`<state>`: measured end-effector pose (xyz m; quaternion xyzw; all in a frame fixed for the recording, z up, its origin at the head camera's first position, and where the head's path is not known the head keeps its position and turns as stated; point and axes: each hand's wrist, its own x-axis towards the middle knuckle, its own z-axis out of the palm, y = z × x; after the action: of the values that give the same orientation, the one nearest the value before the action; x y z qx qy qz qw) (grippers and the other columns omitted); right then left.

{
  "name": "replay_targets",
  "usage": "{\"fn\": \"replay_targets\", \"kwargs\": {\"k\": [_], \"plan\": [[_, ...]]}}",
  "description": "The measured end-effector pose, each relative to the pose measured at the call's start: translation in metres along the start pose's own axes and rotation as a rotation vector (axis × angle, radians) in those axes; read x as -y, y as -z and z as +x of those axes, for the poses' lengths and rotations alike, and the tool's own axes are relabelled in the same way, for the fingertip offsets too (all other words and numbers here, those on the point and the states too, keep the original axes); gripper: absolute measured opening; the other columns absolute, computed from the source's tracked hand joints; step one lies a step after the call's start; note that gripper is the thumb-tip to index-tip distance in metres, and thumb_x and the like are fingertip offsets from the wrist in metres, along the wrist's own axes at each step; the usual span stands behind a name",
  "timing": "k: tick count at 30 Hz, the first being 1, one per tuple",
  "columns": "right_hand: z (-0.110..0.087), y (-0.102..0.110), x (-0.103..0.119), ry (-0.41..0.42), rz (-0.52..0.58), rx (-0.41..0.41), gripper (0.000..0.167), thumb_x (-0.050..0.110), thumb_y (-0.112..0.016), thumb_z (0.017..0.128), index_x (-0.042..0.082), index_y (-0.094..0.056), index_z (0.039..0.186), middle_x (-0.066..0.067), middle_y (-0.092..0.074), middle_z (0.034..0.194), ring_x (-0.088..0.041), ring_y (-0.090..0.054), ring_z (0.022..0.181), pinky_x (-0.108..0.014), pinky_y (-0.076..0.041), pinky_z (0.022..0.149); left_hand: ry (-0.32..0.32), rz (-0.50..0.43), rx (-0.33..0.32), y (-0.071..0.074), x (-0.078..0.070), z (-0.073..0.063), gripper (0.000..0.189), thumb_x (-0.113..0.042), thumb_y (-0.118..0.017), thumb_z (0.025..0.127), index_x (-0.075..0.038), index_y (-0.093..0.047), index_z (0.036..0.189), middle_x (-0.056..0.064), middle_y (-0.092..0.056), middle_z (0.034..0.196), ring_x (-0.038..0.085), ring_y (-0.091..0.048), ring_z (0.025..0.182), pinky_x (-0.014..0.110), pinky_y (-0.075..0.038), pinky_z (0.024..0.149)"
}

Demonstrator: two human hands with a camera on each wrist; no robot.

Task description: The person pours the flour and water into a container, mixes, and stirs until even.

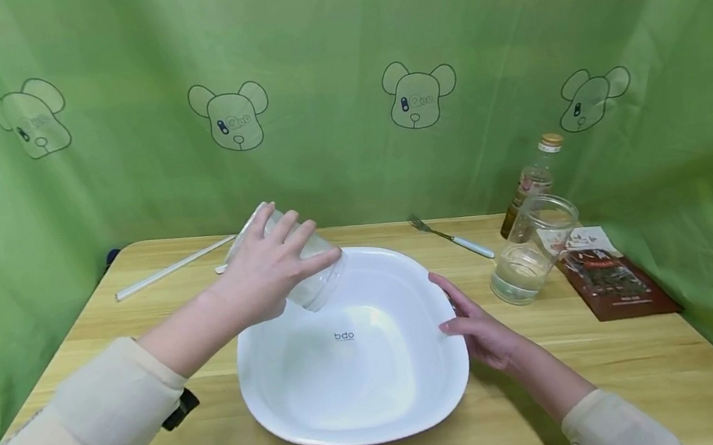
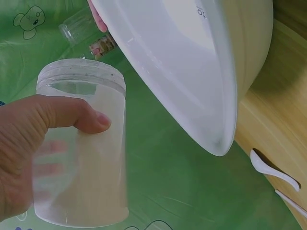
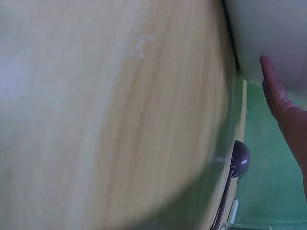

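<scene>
My left hand (image 1: 268,268) grips a clear jar (image 2: 100,167) with whitish contents, its thumb across the side near the threaded rim. The jar is tilted, its mouth end low over the back left part of a white basin (image 1: 352,396). Whether those contents are powder or cloudy liquid, I cannot tell. On the basin's right side, my right hand (image 1: 482,330) holds the rim, thumb over the edge; a finger lies along the outer wall in the right wrist view. The basin's inside shows a small "bdo" print and a shiny bottom.
Right of the basin stand a glass (image 1: 519,276) with some clear liquid, a bottle (image 1: 533,180) with a yellow cap and a brown packet (image 1: 615,286). A fork (image 1: 449,236) lies behind. White spoon (image 2: 268,170) and white stick (image 1: 167,271) lie at left; a dark round-ended utensil (image 3: 240,158) appears near the right hand.
</scene>
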<state>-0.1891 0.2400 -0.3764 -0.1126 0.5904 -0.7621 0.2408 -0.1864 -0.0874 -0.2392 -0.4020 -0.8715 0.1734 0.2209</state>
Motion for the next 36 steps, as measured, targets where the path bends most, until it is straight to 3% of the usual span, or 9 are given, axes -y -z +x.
{"fn": "replay_targets", "kwargs": {"k": [22,36], "plan": [[0.0000,-0.0016,0.0006,-0.002,0.010,-0.001,0.084,-0.006,-0.046,0.077,0.033,-0.004,0.138,-0.011,-0.007,0.140,-0.031,-0.047,0.102,-0.052,-0.044,0.072,-0.043,0.058,-0.018,-0.0012,-0.0016,0.0017,0.081,-0.013,-0.075,0.054,-0.029,-0.041,0.126,0.015,-0.041,0.122,0.037,-0.030,0.112,0.058,-0.010,0.096],[-0.0004,-0.0018,0.0002,0.032,-0.001,0.024,0.083,-0.006,-0.046,0.076,0.031,-0.005,0.138,-0.017,-0.005,0.139,-0.030,-0.048,0.101,-0.051,-0.044,0.072,-0.056,0.086,-0.042,-0.0027,-0.0033,0.0025,0.078,-0.014,-0.074,0.055,-0.029,-0.042,0.125,0.016,-0.040,0.120,0.037,-0.030,0.112,0.057,-0.011,0.096]]}}
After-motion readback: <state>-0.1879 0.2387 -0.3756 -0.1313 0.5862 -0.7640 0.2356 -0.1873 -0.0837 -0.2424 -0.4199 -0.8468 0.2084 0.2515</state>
